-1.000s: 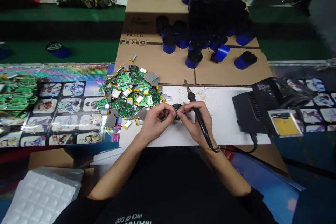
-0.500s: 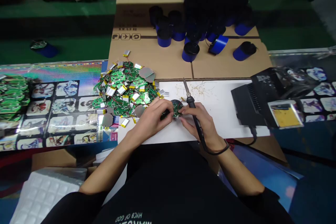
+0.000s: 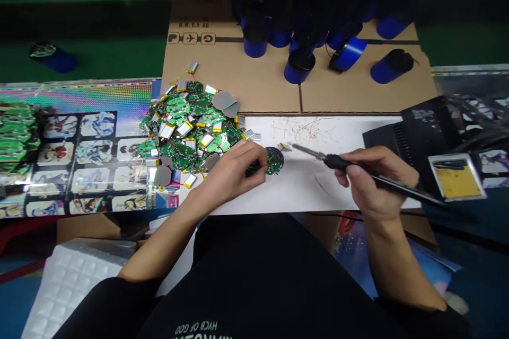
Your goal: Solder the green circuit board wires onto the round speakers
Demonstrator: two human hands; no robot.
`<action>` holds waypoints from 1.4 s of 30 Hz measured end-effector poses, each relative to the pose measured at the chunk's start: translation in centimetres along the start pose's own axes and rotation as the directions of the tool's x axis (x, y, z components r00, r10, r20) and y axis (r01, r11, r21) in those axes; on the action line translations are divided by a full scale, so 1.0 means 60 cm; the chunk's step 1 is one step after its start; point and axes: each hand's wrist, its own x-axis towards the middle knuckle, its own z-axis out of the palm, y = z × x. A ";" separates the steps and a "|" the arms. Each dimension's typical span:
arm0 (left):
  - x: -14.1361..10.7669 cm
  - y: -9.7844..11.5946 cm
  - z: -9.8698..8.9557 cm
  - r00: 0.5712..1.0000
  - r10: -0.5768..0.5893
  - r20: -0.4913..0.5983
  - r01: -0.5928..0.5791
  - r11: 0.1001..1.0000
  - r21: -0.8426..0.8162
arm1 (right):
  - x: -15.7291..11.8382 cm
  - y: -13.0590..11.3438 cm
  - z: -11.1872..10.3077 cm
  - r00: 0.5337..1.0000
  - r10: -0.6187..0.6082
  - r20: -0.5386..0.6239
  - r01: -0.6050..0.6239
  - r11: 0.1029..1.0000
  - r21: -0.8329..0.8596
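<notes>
Soldering iron (image 3: 338, 162) now swung right of the round circuit board (image 3: 274, 160), clenched in the right hand (image 3: 377, 183); left hand (image 3: 234, 169) grasps the board.

From the round circuit board (image 3: 273, 161), free passage runs rightward over the white paper sheet (image 3: 318, 190) to the black soldering station (image 3: 421, 137); the heap of green circuit boards (image 3: 191, 130) obstructs just left, and blue-and-black cylinders (image 3: 255, 45) stand beyond.

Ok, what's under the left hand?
The left hand lies over the white sheet. A small green circuit board pokes out from under its fingertips, beside a round circuit board. What lies beneath the palm is hidden.
</notes>
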 end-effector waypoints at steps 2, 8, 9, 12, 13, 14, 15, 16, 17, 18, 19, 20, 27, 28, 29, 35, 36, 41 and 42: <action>0.000 0.001 0.000 1.000 0.001 0.004 -0.001 1.000 0.000 | -0.004 0.004 -0.008 1.000 -0.018 -0.007 0.018 0.999 -0.039; 0.001 0.003 -0.002 0.999 -0.030 0.036 0.029 0.999 0.018 | -0.005 0.007 -0.001 0.984 0.004 0.178 0.010 0.997 -0.076; 0.001 0.003 -0.003 0.999 -0.029 0.038 0.028 0.999 0.020 | -0.004 0.006 0.001 0.980 -0.004 0.201 0.020 0.997 -0.078; 0.002 0.004 -0.005 0.999 -0.028 0.043 0.027 0.999 0.030 | -0.003 0.008 0.006 0.971 -0.009 0.239 0.024 0.998 -0.058; 0.003 0.005 -0.006 0.998 -0.031 0.047 0.029 0.999 0.032 | -0.003 0.009 0.007 0.970 -0.005 0.244 0.018 0.998 -0.053; 0.003 0.006 -0.006 0.998 -0.033 0.050 0.032 0.999 0.032 | -0.004 0.011 0.008 0.969 0.001 0.247 0.012 0.999 -0.051; 0.003 0.007 -0.007 0.998 -0.034 0.051 0.033 0.999 0.032 | -0.005 0.012 0.008 0.968 0.004 0.252 0.009 0.999 -0.051; 0.004 0.008 -0.007 0.998 -0.033 0.051 0.031 0.999 0.032 | -0.005 0.014 0.009 0.967 0.007 0.255 0.007 0.999 -0.052; 0.004 0.009 -0.007 0.998 -0.028 0.049 0.027 0.999 0.032 | -0.005 0.015 0.009 0.966 0.007 0.259 0.007 0.999 -0.053; 0.004 0.009 -0.007 0.999 -0.024 0.047 0.023 0.999 0.034 | -0.005 0.015 0.009 0.965 0.006 0.263 0.010 0.998 -0.056; 0.004 0.009 -0.007 0.999 -0.021 0.046 0.020 0.999 0.035 | -0.005 0.015 0.009 0.964 0.005 0.265 0.011 0.998 -0.060; 0.004 0.009 -0.007 0.999 -0.021 0.047 0.019 0.999 0.037 | -0.005 0.015 0.010 0.964 0.004 0.266 0.013 0.998 -0.064; 0.004 0.009 -0.006 0.998 -0.029 0.056 0.027 0.999 0.039 | -0.004 0.009 0.013 0.958 -0.006 0.288 0.018 0.999 -0.042; 0.004 0.009 -0.006 0.998 -0.028 0.056 0.026 0.999 0.040 | -0.003 0.008 0.013 0.956 -0.007 0.293 0.017 0.999 -0.033; 0.004 0.009 -0.006 0.998 -0.029 0.057 0.027 0.999 0.040 | -0.003 0.008 0.014 0.955 -0.006 0.297 0.014 1.000 -0.025; 0.004 0.010 -0.007 0.997 -0.043 0.064 0.040 0.999 0.037 | -0.003 0.012 0.013 0.951 -0.005 0.310 0.006 1.000 -0.002; 0.004 0.011 -0.007 0.997 -0.041 0.064 0.038 0.999 0.038 | -0.003 0.012 0.012 0.950 -0.008 0.313 0.008 1.000 0.000; 0.004 0.011 -0.006 0.997 -0.033 0.063 0.030 0.999 0.041 | -0.003 0.012 0.010 0.949 -0.012 0.316 0.010 1.000 0.010; 0.004 0.011 -0.006 0.997 -0.037 0.065 0.034 0.999 0.042 | -0.003 0.011 0.011 0.949 -0.010 0.316 0.007 1.000 0.009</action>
